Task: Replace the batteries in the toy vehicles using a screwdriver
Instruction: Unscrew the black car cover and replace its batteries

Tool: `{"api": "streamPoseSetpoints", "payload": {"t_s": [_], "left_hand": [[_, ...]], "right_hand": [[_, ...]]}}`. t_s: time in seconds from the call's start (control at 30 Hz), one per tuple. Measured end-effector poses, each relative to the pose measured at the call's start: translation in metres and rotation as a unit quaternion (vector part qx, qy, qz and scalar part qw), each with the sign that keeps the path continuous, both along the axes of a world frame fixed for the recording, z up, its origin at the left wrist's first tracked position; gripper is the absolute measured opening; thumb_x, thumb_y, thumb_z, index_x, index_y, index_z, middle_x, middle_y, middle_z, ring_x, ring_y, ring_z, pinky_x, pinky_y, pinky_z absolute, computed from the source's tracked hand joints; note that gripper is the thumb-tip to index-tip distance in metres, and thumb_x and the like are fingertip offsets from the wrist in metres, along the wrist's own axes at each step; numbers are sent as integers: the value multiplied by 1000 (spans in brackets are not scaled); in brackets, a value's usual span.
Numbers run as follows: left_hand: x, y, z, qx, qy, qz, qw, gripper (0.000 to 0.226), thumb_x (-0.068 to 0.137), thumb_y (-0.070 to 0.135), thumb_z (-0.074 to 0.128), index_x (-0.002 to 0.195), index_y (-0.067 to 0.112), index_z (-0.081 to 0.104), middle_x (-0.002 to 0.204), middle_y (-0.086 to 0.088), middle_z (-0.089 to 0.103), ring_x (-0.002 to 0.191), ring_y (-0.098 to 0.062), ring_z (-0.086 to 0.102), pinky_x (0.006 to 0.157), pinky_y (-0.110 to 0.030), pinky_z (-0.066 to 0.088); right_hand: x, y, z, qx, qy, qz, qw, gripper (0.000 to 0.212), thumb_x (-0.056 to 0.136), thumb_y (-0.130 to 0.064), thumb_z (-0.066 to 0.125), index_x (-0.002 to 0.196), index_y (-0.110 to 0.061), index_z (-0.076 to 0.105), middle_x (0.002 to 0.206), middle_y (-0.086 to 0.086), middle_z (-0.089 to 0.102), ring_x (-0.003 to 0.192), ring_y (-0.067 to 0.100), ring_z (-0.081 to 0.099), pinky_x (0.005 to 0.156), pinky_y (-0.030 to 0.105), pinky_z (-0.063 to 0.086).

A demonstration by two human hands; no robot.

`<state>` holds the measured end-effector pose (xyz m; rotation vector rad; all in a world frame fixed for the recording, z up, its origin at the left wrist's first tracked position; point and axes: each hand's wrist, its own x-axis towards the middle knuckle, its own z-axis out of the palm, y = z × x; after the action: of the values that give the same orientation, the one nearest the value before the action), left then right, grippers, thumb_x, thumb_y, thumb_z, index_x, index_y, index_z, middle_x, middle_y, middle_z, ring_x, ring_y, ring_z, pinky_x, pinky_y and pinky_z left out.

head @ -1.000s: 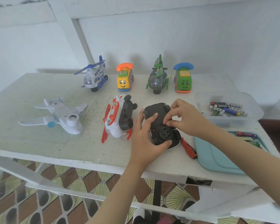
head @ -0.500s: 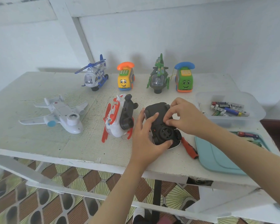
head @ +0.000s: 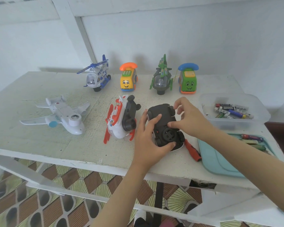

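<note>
Toy car [head: 161, 122] belly-up on the tabletop [head: 39, 141], my left hand [head: 147, 136] gripping it, right hand [head: 192, 118] pinching its chassis; I'd pin it flat and seat the cover squarely before reaching for the screwdriver [head: 193, 150].

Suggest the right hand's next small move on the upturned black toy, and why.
Probably reach for the red-handled screwdriver lying beside the black toy car: the left hand grips the car underside up, its base looks closed, and the right hand holds no tool.
</note>
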<state>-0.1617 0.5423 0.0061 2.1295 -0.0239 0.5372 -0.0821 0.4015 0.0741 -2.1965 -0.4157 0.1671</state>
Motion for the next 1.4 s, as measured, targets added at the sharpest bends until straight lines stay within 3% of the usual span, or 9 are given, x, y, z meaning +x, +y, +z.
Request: {"api": "streamPoseSetpoints", "payload": {"t_s": [0.2,0.47,0.6,0.83,0.9,1.0,1.07,1.3,1.4], "left_hand": [[0,1,0,0,-4,1,1000,80,62,48,72,137,34,47,156,7,22,146,-3,12,116,-27,19],[0,1,0,4,-4,1,1000,81,62,47,73,137,32,48,156,5,22,146,-3,12,115,-22,17],[0,1,1,8,-3,-1,1000,81,62,46,74,137,33,48,156,6,22,146,-2,12,114,-18,16],[0,1,2,-1,1,-6,1000,80,61,47,73,136,36,47,156,11,20,145,0,11,111,-8,13],[0,1,3,-6,-1,-11,1000,79,61,45,73,135,37,47,156,10,21,145,-1,12,111,-6,14],[-1,1,4,-6,-2,-14,1000,79,60,46,73,133,41,45,156,9,21,145,0,12,111,-7,14],[-1,1,4,-6,-2,-15,1000,79,60,46,72,133,43,44,156,11,20,145,1,10,110,-5,13],[-2,0,4,-2,-6,-15,1000,78,60,45,74,132,43,43,150,26,14,144,3,10,108,-2,12],[-2,1,4,-10,-4,-10,1000,80,61,38,78,133,42,43,149,28,12,142,10,8,105,0,11]], "right_hand": [[0,-3,-9,192,272,-64,941,46,80,0,72,109,-16,41,92,6,47,70,17,51,63,28,43],[-1,-6,-13,222,303,-37,926,34,84,7,64,97,-18,46,97,13,51,71,21,57,60,26,47],[0,-11,-10,234,310,-29,921,28,87,7,60,98,-16,49,87,9,52,67,17,54,60,26,46],[-6,-31,2,-16,47,-18,999,10,90,-10,56,86,-18,54,68,-3,58,57,10,54,54,22,39],[-15,-37,8,-144,2,27,989,11,90,-20,58,80,-20,54,72,-7,56,65,7,53,56,20,36],[-30,-42,10,-336,2,81,938,29,88,-42,59,74,-18,51,76,-5,53,75,15,53,65,28,42],[-38,-43,7,-387,7,89,918,40,84,-50,60,68,-15,49,70,-1,52,67,16,51,62,30,41],[-46,-44,7,-351,-55,37,934,33,89,-39,52,69,-12,49,68,2,51,62,18,48,53,27,33],[-49,-50,14,-180,-129,-34,975,27,88,-35,61,78,-10,55,71,1,58,67,18,54,57,26,38]]}}
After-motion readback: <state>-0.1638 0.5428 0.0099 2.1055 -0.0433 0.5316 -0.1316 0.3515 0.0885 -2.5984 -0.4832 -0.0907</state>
